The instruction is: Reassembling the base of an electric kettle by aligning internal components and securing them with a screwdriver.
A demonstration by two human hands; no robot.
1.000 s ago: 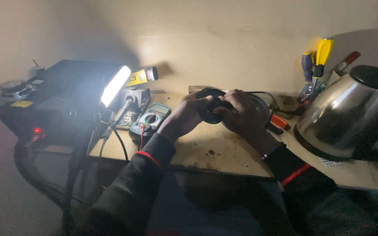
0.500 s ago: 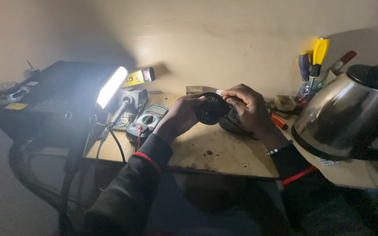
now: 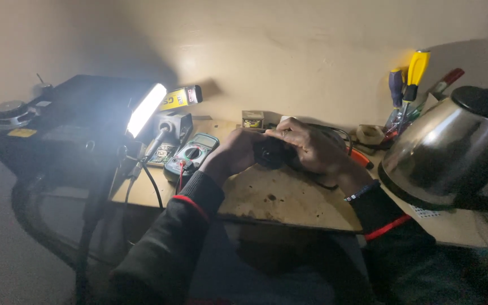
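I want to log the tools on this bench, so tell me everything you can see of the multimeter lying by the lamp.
The multimeter is a handheld unit in a teal-green casing with a dark face, a round dial in its middle and a small display toward its far end. It lies flat, face up, on the worn wooden bench, angled away from the viewer, right of the bright lamp. A red lead and dark wires run from its near end. The left hand is close beside it, not touching.

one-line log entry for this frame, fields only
left hand: grips small black part | right hand: on same part, fingers over it | beside: multimeter, lit lamp | right: steel kettle | surface: worn bench
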